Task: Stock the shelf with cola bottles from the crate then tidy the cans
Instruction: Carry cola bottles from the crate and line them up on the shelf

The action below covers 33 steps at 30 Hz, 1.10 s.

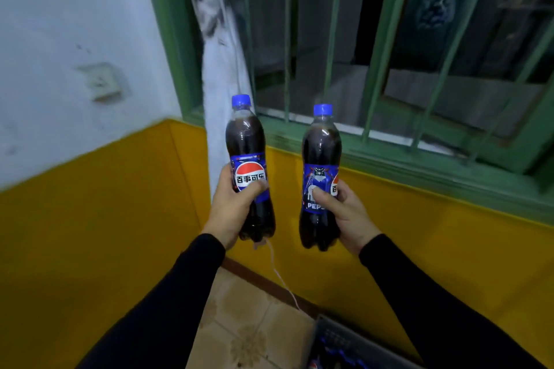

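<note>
Barred window [389, 54], each hand gripping cola bottle

Dim indoor light, soft motion blur throughout, wide-angle bending at edges; source perhaps overhead.

Plain back room: barred window [389, 48], tiled floor [251, 323] (crate [344, 338] below).

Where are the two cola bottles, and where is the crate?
Left bottle [245, 141]: head view, on its dark upper body.
Right bottle [321, 141]: head view, on its dark upper body.
Crate [338, 335]: head view, on its grey rim.
</note>
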### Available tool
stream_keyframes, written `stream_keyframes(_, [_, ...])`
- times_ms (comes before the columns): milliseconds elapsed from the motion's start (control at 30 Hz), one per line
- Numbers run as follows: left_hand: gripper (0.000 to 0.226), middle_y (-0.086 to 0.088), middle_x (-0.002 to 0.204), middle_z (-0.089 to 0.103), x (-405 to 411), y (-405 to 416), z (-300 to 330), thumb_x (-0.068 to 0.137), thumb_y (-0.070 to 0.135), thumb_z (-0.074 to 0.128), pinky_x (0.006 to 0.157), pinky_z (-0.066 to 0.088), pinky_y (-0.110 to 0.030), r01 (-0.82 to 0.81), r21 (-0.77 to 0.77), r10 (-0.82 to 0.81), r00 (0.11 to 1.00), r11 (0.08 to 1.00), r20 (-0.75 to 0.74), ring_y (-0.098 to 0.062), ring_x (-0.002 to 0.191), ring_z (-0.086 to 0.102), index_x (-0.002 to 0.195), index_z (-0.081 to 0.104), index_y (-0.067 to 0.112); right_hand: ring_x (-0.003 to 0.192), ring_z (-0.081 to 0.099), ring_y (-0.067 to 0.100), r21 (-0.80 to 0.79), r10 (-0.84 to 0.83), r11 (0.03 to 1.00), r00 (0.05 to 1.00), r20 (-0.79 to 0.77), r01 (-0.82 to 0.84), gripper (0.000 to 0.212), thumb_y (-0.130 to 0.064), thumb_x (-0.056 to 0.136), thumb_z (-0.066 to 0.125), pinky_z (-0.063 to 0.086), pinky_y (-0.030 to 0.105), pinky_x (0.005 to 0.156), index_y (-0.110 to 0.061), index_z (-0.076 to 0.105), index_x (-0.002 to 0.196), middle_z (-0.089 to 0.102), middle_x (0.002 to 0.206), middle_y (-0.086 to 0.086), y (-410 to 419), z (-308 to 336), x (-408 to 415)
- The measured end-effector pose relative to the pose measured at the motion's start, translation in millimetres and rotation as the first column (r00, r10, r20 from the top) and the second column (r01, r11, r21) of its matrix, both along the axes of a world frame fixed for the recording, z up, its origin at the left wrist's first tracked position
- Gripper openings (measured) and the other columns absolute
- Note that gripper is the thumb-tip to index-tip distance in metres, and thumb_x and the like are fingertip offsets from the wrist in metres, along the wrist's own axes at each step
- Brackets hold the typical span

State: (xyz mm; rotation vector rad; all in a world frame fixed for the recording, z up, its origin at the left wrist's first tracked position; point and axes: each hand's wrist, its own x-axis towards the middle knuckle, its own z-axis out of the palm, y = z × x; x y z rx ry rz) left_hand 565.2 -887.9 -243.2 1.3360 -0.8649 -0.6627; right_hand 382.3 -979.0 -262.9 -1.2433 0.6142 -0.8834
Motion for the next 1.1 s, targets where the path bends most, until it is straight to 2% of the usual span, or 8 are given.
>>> stream_keyframes(133, [0.044, -0.005, 0.107, 0.067, 0, 62, 54, 0.088, 0.018, 0.068, 0.074, 0.056, -0.032, -0.139, -0.054, 0.141, 0.990, 0.989, 0.028, -0.021, 0.092, 0.067, 0.128, 0.050, 0.021, 0.085, 0.070, 0.013, -0.099, 0.130, 0.987, 0.990, 0.060, -0.123, 0.040, -0.014, 0.075, 0.077, 0.055, 0.027, 0.075, -0.015, 0.061, 0.112, 0.074, 0.093, -0.003, 36, 58, 12])
stream_keyframes(200, [0.044, -0.005, 0.106, 0.066, -5, 95, 70, 0.088, 0.019, 0.067, 0.070, 0.055, -0.030, -0.206, -0.071, 0.209, 0.976, 0.976, 0.053, -0.021, 0.090, 0.067, 0.128, 0.049, 0.020, 0.090, 0.070, 0.016, -0.120, 0.195, 0.976, 0.977, 0.090, -0.184, 0.041, -0.017, 0.075, 0.072, 0.055, 0.030, 0.079, -0.015, 0.060, 0.114, 0.074, 0.099, 0.000, 56, 76, 17])
stream_keyframes(333, [0.037, -0.005, 0.103, 0.065, -24, 172, 94, 0.088, 0.020, 0.067, 0.069, 0.055, -0.030, -0.362, -0.093, 0.370, 0.924, 0.928, 0.092, -0.020, 0.088, 0.066, 0.121, 0.051, 0.023, 0.097, 0.067, 0.021, -0.171, 0.358, 0.925, 0.927, 0.107, -0.338, 0.042, -0.017, 0.077, 0.076, 0.054, 0.037, 0.089, -0.016, 0.061, 0.116, 0.072, 0.107, 0.006, 105, 97, 27])
stream_keyframes(533, [0.037, -0.006, 0.104, 0.066, -49, 314, 112, 0.087, 0.019, 0.068, 0.075, 0.055, -0.033, -0.607, -0.097, 0.615, 0.780, 0.789, 0.115, -0.022, 0.091, 0.066, 0.120, 0.053, 0.019, 0.092, 0.067, 0.016, -0.198, 0.610, 0.785, 0.787, 0.087, -0.587, 0.044, -0.020, 0.074, 0.080, 0.054, 0.029, 0.081, -0.021, 0.062, 0.114, 0.072, 0.100, 0.000, 211, 120, 55])
stream_keyframes(700, [0.035, -0.005, 0.101, 0.067, -75, 445, 122, 0.088, 0.019, 0.068, 0.068, 0.052, -0.025, -0.781, -0.108, 0.788, 0.604, 0.615, 0.114, -0.018, 0.086, 0.066, 0.120, 0.054, 0.017, 0.092, 0.067, 0.019, -0.211, 0.770, 0.635, 0.632, 0.089, -0.743, 0.045, -0.022, 0.074, 0.079, 0.054, 0.033, 0.079, -0.020, 0.063, 0.115, 0.072, 0.100, 0.002, 321, 129, 75])
stream_keyframes(800, [0.035, -0.005, 0.100, 0.067, -88, 522, 125, 0.086, 0.019, 0.070, 0.067, 0.052, -0.024, -0.849, -0.111, 0.854, 0.503, 0.517, 0.131, -0.018, 0.085, 0.066, 0.118, 0.054, 0.020, 0.092, 0.067, 0.021, -0.219, 0.837, 0.544, 0.541, 0.081, -0.810, 0.045, -0.023, 0.075, 0.079, 0.054, 0.035, 0.078, -0.019, 0.062, 0.116, 0.072, 0.100, 0.003, 389, 136, 84])
stream_keyframes(900, [0.038, -0.005, 0.102, 0.069, -96, 592, 127, 0.083, 0.019, 0.075, 0.076, 0.055, -0.031, -0.891, -0.123, 0.898, 0.424, 0.437, 0.120, -0.020, 0.090, 0.068, 0.116, 0.055, 0.021, 0.090, 0.067, 0.020, -0.220, 0.876, 0.482, 0.476, 0.084, -0.848, 0.042, -0.022, 0.075, 0.075, 0.054, 0.033, 0.078, -0.016, 0.062, 0.114, 0.072, 0.098, 0.004, 454, 138, 95])
stream_keyframes(1100, [0.041, -0.004, 0.101, 0.069, -105, 738, 134, 0.081, 0.013, 0.076, 0.072, 0.052, -0.021, -0.933, -0.139, 0.942, 0.321, 0.332, 0.100, -0.014, 0.088, 0.068, 0.117, 0.056, 0.017, 0.085, 0.069, 0.017, -0.239, 0.914, 0.404, 0.397, 0.079, -0.883, 0.034, -0.010, 0.080, 0.072, 0.055, 0.026, 0.073, -0.011, 0.062, 0.112, 0.074, 0.094, 0.002, 599, 137, 115])
